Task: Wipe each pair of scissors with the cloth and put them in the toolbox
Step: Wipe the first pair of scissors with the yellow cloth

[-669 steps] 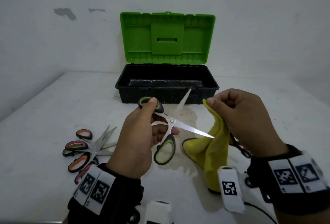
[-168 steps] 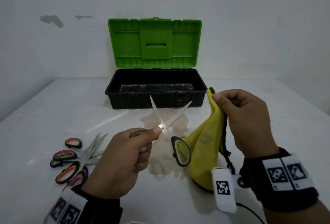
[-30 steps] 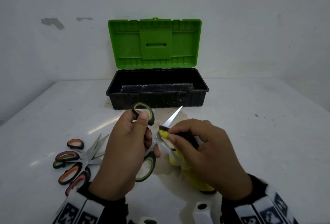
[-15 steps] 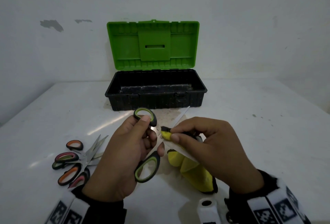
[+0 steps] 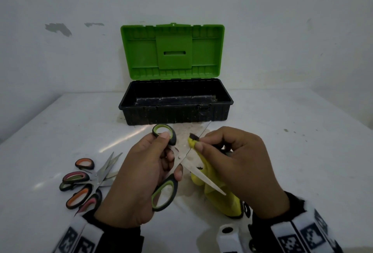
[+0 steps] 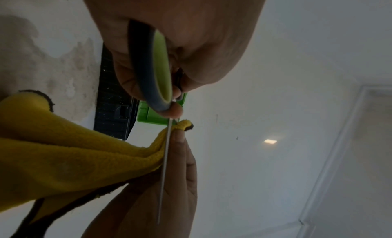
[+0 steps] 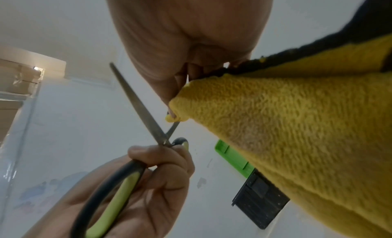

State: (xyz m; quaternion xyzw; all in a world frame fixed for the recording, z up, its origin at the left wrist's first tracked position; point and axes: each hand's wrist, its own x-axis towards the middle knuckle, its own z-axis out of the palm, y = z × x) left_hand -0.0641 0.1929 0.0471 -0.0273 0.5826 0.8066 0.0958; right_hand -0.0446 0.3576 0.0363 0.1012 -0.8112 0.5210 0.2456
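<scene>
Behind everything on the counter (image 5: 302, 152) stands the toolbox (image 5: 175, 109), lid up and nothing visible inside, ready for cleaned pairs. Nearer than the toolbox, the left hand (image 5: 139, 180) curls its grip round the handles of the green-handled scissors (image 5: 173, 164), blades spread so each edge is reachable. Beside it, the right hand (image 5: 240, 168) pinches the yellow cloth (image 5: 220, 198) around the far blade, likely mid-wipe. Well left of the toolbox's front lie the unwiped scissors (image 5: 86, 182), heaped together
</scene>
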